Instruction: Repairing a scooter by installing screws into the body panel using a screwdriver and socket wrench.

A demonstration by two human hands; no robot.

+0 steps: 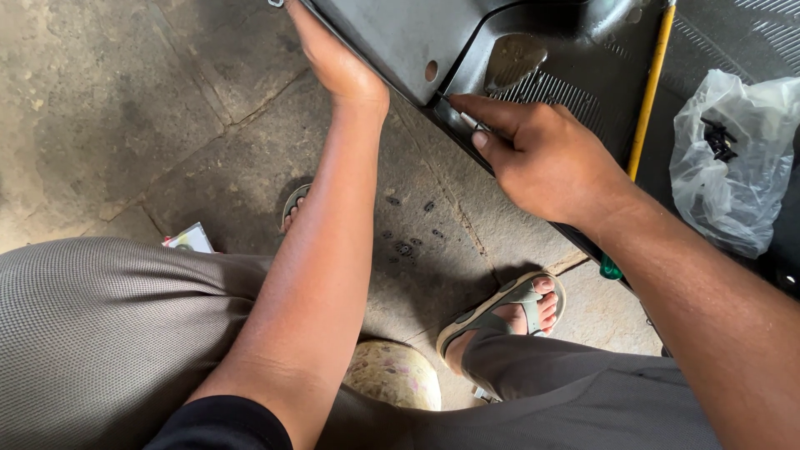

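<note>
Head view: at six o'clock we see our knees and a sandalled foot (508, 312). At one o'clock our right hand (542, 158) pinches a small clip on the black panel (400, 42); at twelve, our left hand (333, 58) braces its edge, fingers hidden.

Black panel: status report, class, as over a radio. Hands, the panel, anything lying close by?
Left hand braced flat on black panel edge. Right hand pinching small part at panel rim. Yellow rod and clear plastic bag alongside; small screws loose on floor.
</note>
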